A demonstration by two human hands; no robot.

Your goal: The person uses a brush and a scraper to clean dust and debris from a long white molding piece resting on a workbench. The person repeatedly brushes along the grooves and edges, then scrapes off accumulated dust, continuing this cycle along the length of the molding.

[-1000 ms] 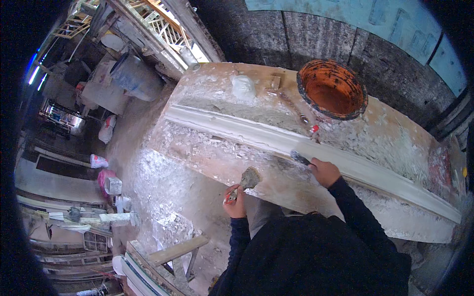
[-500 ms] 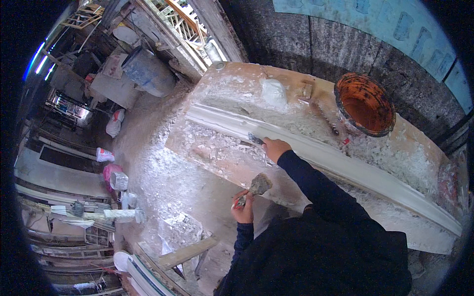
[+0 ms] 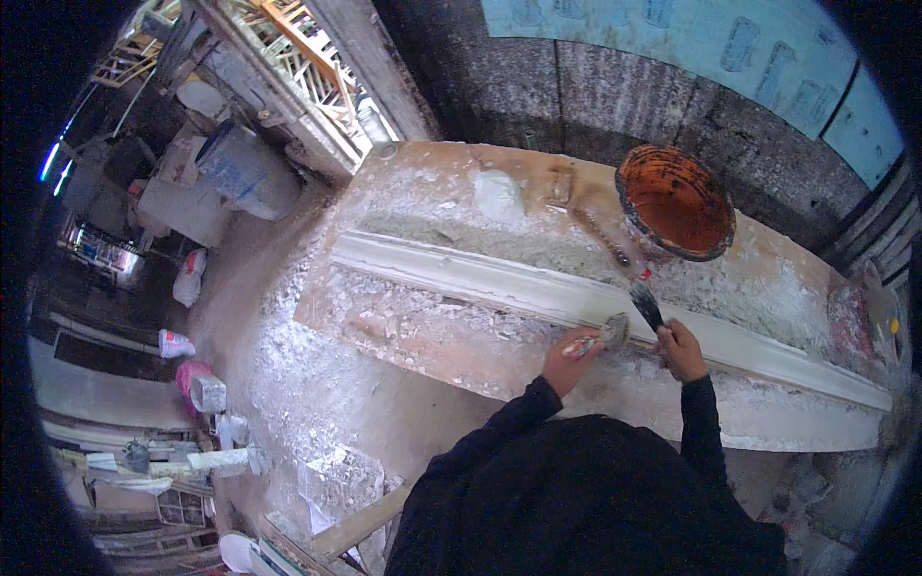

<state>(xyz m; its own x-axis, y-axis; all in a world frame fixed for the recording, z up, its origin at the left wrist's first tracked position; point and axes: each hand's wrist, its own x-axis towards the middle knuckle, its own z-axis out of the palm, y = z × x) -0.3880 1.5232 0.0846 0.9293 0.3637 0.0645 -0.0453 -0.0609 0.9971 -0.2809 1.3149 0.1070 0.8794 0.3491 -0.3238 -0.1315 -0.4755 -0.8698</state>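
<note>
A long white plaster moulding point(image 3: 480, 274) with stepped edges lies across the bench point(image 3: 461, 355). Over its near edge, my left hand point(image 3: 570, 361) is closed round a plaster-caked putty knife point(image 3: 616, 331), its blade close to the moulding. My right hand point(image 3: 683, 351) grips a dark, flat scraper point(image 3: 647, 307) that widens toward its tip. That tip points away from me, above the moulding and toward the bucket. The two tools are close together but apart. Fingers hide most of both handles.
An orange bucket point(image 3: 676, 204) with a dark-stained rim stands behind the moulding. Left of it lie a white plaster lump point(image 3: 498, 196), a small wooden block point(image 3: 559, 188) and a long brush-like tool point(image 3: 600, 238). Plaster scraps litter the bench. A blue barrel point(image 3: 247, 171) stands far left.
My right hand has moved right and nearer along the moulding with the scraper. My left hand has brought the putty knife up and right to the moulding. The view has shifted slightly.
</note>
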